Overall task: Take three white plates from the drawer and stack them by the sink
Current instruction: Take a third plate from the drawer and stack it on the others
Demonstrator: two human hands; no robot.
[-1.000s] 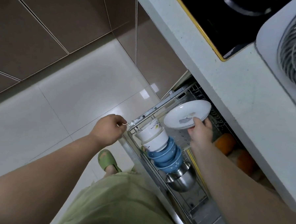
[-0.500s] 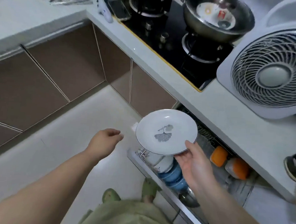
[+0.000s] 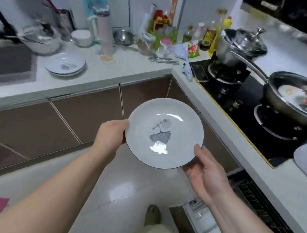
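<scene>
Both hands, left (image 3: 111,134) and right (image 3: 202,169), pinch the plate (image 3: 164,133) by its rim; a loose handover could drop it

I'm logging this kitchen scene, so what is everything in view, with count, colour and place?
held plate: one, white with a grey leaf print, in mid-air before the cabinets
stacked plates: at least two, white, on the counter beside the sink
sink: one, dark, far left
pan: one, steel, on the right burner
pot: one, steel, lidded, on the rear burner
stove: one, black, right counter
bottles and packets: several, mixed colours, blurred, in the corner
drawer: one, open, bottom right
left hand: on the plate's left rim
right hand: under the plate's lower right rim
</scene>
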